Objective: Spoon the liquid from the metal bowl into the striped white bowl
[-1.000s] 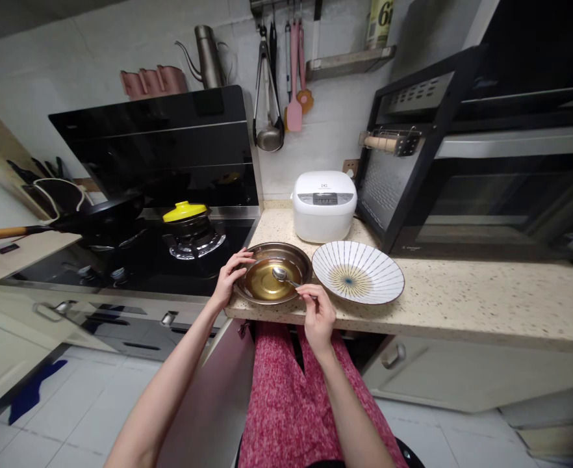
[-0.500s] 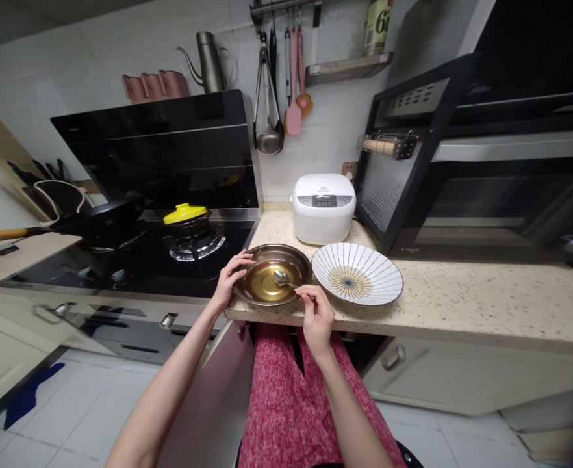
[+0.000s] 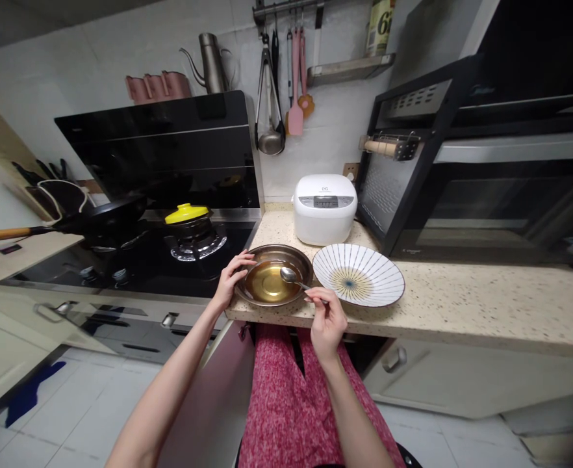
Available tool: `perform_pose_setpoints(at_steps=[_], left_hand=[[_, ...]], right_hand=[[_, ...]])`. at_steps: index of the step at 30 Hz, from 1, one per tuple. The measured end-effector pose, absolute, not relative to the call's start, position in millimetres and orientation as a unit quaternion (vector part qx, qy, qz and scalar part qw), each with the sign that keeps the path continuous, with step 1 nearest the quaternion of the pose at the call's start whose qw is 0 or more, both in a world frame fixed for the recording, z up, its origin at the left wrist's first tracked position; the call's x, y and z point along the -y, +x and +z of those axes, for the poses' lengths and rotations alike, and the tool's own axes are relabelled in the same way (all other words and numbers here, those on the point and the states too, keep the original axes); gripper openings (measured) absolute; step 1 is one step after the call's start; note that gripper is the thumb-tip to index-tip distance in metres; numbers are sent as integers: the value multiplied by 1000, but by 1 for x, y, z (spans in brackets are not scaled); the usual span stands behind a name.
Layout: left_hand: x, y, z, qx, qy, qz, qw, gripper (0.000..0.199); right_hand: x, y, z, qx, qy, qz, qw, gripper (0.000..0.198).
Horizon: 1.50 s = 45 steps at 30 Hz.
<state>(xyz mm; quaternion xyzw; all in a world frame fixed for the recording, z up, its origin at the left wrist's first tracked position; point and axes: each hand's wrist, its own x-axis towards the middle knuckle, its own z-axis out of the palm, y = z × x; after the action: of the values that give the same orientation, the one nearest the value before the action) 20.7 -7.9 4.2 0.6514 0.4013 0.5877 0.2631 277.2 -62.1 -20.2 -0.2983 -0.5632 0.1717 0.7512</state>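
Note:
A wide metal bowl (image 3: 307, 260) stands at the counter's front left, with a clear golden liquid (image 3: 269, 286) in its bottom. My left hand (image 3: 231, 278) grips the bowl's left rim, fingers laid over the edge. Between the thumb and fingers of my right hand (image 3: 328, 318) is the handle of a metal spoon (image 3: 289, 275). The spoon's head is over the right side of the bowl; whether it touches the liquid I cannot tell. Just right of the bowl lies a white plate with dark radiating lines (image 3: 374, 276), nothing on it.
Behind the plate sits a white rice cooker (image 3: 324, 211). To the left are a small pot with a yellow lid (image 3: 186, 213) on the gas stove and a wok (image 3: 106, 220) with a wooden handle. A black oven rack (image 3: 394, 201) rises at right. Below, a cabinet door (image 3: 218, 390) hangs open.
My right hand has drawn the spoon a little to the right, its head shifting toward the bowl's right side. My left hand stays on the rim.

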Motion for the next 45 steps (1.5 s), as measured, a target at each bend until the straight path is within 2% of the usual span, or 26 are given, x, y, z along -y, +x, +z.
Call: perform_pose_setpoints(at_steps=[13,25,38,45], left_hand=[[6,20,4,-399,649,591,265,25],[8,21,5,-409,655,583,254,26],[9,22,6,-412,657,580,251,25],[8,20,4,-410,661,578,247,26]], right_hand=[[72,295,7,533,-296,131,782,15],[65,317,6,513,-327,71,790,13],[59,339,5,628,-307,-82,711,22],[62,339,5,661,-284,-101,687,24]])
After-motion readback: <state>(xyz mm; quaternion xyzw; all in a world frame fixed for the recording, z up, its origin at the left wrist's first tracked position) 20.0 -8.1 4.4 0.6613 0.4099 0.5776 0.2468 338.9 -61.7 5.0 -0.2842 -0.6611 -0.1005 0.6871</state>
